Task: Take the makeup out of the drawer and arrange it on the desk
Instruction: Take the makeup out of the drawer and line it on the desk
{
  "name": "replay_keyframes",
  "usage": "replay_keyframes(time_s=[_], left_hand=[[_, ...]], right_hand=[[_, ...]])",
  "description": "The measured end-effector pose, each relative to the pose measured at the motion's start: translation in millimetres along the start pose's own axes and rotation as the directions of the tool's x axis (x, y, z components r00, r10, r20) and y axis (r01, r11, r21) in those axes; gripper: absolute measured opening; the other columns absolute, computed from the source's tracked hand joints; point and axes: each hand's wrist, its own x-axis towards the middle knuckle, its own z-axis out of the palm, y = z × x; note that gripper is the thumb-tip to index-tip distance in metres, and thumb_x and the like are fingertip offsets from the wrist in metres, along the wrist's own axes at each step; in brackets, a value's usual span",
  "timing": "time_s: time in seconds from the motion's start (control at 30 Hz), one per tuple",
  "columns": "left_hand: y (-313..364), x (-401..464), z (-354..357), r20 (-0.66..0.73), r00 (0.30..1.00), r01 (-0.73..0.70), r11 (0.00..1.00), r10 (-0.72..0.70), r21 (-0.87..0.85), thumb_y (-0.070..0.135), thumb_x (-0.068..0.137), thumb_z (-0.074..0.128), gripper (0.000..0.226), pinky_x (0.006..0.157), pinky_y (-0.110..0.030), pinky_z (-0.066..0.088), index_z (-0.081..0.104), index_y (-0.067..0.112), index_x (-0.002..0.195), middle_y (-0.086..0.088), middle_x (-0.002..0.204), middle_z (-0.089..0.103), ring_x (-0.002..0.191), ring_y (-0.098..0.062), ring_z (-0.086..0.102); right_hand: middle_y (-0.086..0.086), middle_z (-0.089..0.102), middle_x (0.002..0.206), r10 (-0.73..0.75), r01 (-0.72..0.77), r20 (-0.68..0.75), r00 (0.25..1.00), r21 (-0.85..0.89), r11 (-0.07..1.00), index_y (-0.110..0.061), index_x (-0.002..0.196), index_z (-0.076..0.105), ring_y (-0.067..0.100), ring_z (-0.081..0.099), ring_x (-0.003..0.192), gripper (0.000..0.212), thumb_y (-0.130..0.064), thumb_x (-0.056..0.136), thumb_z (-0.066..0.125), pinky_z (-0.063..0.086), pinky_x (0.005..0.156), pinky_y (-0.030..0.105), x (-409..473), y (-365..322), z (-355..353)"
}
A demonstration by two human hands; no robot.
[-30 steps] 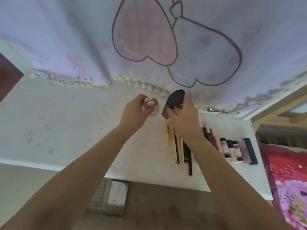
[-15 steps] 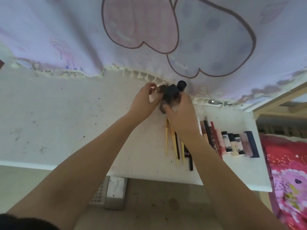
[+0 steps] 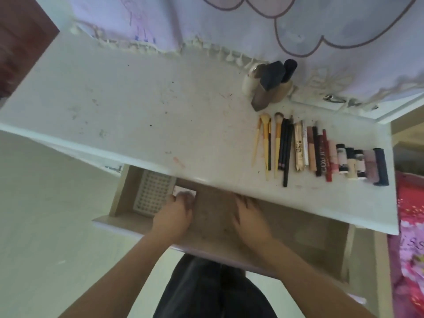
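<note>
The open drawer (image 3: pixel 298 228) juts out under the white desk (image 3: pixel 137 99). Both my hands are inside it. My left hand (image 3: pixel 174 214) has its fingers curled over a pale flat item (image 3: pixel 184 193) next to a white perforated tray (image 3: pixel 151 193); whether it grips the item is unclear. My right hand (image 3: pixel 250 216) lies flat on the drawer bottom, fingers apart and holding nothing. On the desk, three foundation bottles (image 3: pixel 268 83) stand at the back. In front of them lie a row of brushes (image 3: pixel 273 145) and a row of tubes and lipsticks (image 3: pixel 332 157).
A lilac curtain (image 3: pixel 252 21) with a fringe hangs over the desk's back edge. A pink patterned cloth (image 3: pixel 410 226) lies to the right of the desk. A dark wooden surface (image 3: pixel 20 42) shows at the far left. My dark trousers (image 3: pixel 206 292) are below the drawer.
Both hands have let go of the bottles at the back of the desk and dropped into the drawer. The bottles now stand together on the desk.
</note>
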Motion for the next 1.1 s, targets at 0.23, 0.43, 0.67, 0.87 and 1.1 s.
replay_keyframes(time_s=[0.23, 0.43, 0.67, 0.87, 1.1], left_hand=[[18.3, 20.5, 34.6, 0.021, 0.986, 0.151, 0.925, -0.168, 0.349, 0.021, 0.099, 0.028, 0.061, 0.104, -0.049, 0.031, -0.003, -0.003, 0.146, -0.021, 0.155, -0.005, 0.143, -0.034, 0.004], [15.2, 12.4, 45.3, -0.089, 0.995, 0.059, 0.972, -0.039, 0.227, 0.021, 0.098, 0.035, 0.048, 0.101, -0.045, 0.036, 0.021, 0.006, 0.142, -0.020, 0.148, 0.019, 0.133, -0.035, 0.027], [21.3, 25.7, 39.8, -0.014, 0.990, 0.139, 0.976, -0.139, 0.167, 0.018, 0.094, 0.042, 0.070, 0.093, -0.047, 0.044, -0.002, 0.008, 0.148, -0.025, 0.140, 0.023, 0.127, -0.043, 0.030], [10.7, -4.8, 8.7, 0.111, 0.948, -0.313, 0.933, 0.297, 0.176, 0.037, 0.082, 0.058, 0.077, 0.096, -0.038, 0.041, 0.019, 0.019, 0.146, -0.010, 0.132, 0.034, 0.121, -0.031, 0.037], [23.4, -33.7, -80.8, -0.117, 0.755, -0.652, 0.757, 0.645, -0.042, 0.054, 0.072, 0.049, 0.082, 0.100, -0.017, 0.027, 0.024, 0.034, 0.147, 0.014, 0.140, 0.031, 0.121, 0.000, 0.028]], right_hand=[[-0.001, 0.056, 0.121, 0.261, -0.095, -0.311, 0.914, 0.462, 0.882, -0.026, 0.120, 0.047, 0.016, 0.052, 0.103, 0.041, -0.028, 0.086, 0.069, 0.041, 0.089, 0.026, 44.8, 0.4, 12.7], [0.014, 0.029, 0.150, -0.008, 0.004, -0.041, 0.999, -0.091, 0.996, -0.011, 0.143, 0.035, 0.034, 0.025, 0.137, 0.052, -0.004, 0.093, 0.042, 0.021, 0.114, 0.044, 23.4, 25.9, 30.8], [0.002, 0.047, 0.129, 0.069, -0.091, 0.102, 0.992, 0.221, 0.971, -0.019, 0.136, 0.041, 0.018, 0.051, 0.113, 0.049, -0.027, 0.090, 0.057, 0.041, 0.093, 0.026, -15.7, 17.1, 17.0], [-0.026, 0.059, 0.096, -0.104, 0.018, 0.150, 0.983, 0.486, 0.874, -0.042, 0.119, 0.051, -0.011, 0.057, 0.087, 0.027, -0.037, 0.093, 0.050, 0.048, 0.067, 0.008, -51.9, -4.5, -45.1], [-0.006, 0.065, 0.067, -0.022, 0.162, -0.232, 0.972, 0.607, 0.778, -0.030, 0.096, 0.063, 0.002, 0.055, 0.049, 0.010, -0.036, 0.092, 0.055, 0.044, 0.047, 0.020, -16.8, -40.4, -169.0]])
